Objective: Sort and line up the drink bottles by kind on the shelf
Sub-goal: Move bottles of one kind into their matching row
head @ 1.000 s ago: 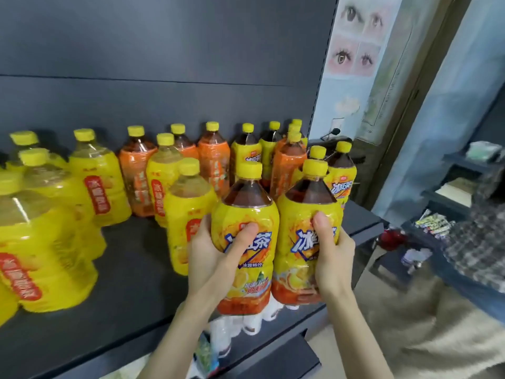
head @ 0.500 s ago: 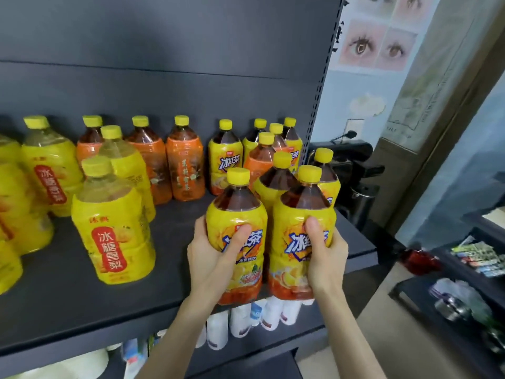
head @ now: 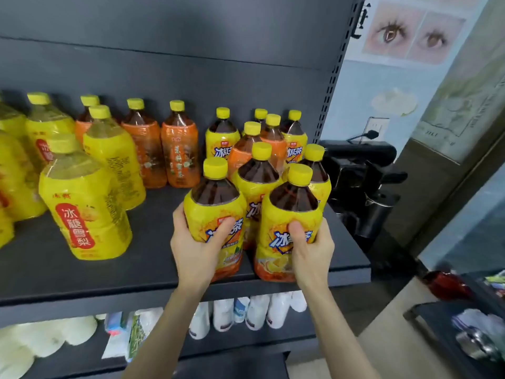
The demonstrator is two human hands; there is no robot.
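Note:
My left hand [head: 198, 251] grips an iced black tea bottle [head: 214, 206], dark tea with a yellow label and yellow cap. My right hand [head: 310, 248] grips a second iced black tea bottle [head: 289, 214] beside it. Both stand near the front edge of the dark shelf [head: 153, 274]. More iced tea bottles [head: 255, 173] crowd close behind them. Orange-label tea bottles [head: 179, 149] stand at the back middle. Pale pear drink bottles with yellow labels [head: 84, 203] fill the left side.
The shelf's right end [head: 355, 258] lies just beyond my right hand. A black machine [head: 363, 173] stands to its right. On the lower shelf are white bottles [head: 254, 313] and packets [head: 136, 332]. A low rack [head: 464, 324] with odds and ends sits at the lower right.
My view has swung right and nearer the shelf. Both held bottles have shifted right and apart, the right one now close to the shelf's front right corner.

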